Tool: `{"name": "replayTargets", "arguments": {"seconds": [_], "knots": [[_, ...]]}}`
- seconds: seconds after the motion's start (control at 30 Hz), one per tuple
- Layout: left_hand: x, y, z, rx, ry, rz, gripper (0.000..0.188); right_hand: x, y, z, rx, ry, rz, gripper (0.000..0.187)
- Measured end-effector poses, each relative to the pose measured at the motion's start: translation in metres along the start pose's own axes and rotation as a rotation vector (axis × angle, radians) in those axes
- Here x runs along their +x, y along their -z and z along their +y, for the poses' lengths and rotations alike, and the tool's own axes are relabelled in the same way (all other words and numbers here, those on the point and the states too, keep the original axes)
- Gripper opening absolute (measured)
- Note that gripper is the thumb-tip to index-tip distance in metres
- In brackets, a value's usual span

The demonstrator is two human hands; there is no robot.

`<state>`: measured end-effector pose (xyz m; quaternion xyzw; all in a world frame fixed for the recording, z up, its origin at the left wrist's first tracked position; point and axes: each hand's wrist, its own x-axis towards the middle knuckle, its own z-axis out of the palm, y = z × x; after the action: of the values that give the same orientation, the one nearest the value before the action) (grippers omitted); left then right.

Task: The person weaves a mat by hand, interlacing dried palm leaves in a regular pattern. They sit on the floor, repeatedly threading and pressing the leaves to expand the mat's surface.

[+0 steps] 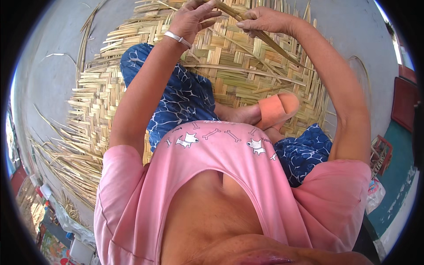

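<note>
A long, narrow plant strip (277,47) is stretched between my two hands at the top of the view. The thumb and forefinger of my left hand (192,20) pinch it close to the upper edge, with the other fingers partly spread. My right hand (266,21) is closed around the strip further along, and its free end slants down to the right. Beneath both hands lies a woven mat (104,99) of flat, yellowish strips in a slanting weave, on which I sit with legs folded.
Loose strip ends fray out along the mat's left side. An orange slipper (277,111) is on my foot on the mat. Grey floor (48,81) surrounds the weave. On the right are a dark red panel (404,104) and a plastic bag (375,194); assorted items sit at lower left.
</note>
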<state>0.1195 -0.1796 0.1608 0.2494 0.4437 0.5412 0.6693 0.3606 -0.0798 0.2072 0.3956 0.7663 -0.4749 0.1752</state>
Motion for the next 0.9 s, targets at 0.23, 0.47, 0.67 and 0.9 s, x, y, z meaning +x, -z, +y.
{"name": "replayTargets", "arguments": {"seconds": [0.23, 0.47, 0.67, 0.9], "knots": [[0.057, 0.043, -0.012, -0.128, 0.034, 0.098, 0.013, 0.001, -0.004, 0.037, 0.422, -0.030, 0.058, 0.047], [0.137, 0.042, -0.017, 0.052, 0.181, 0.033, 0.037, 0.031, -0.008, 0.088, 0.481, -0.061, 0.423, 0.058], [0.246, 0.061, -0.047, 0.433, 0.243, -0.084, 0.044, 0.078, 0.012, 0.098, 1.028, -0.055, 0.777, 0.049], [0.339, 0.047, -0.074, 2.447, -0.384, -0.830, 0.023, 0.133, 0.039, 0.166, 1.123, 0.080, 0.834, 0.047]]}}
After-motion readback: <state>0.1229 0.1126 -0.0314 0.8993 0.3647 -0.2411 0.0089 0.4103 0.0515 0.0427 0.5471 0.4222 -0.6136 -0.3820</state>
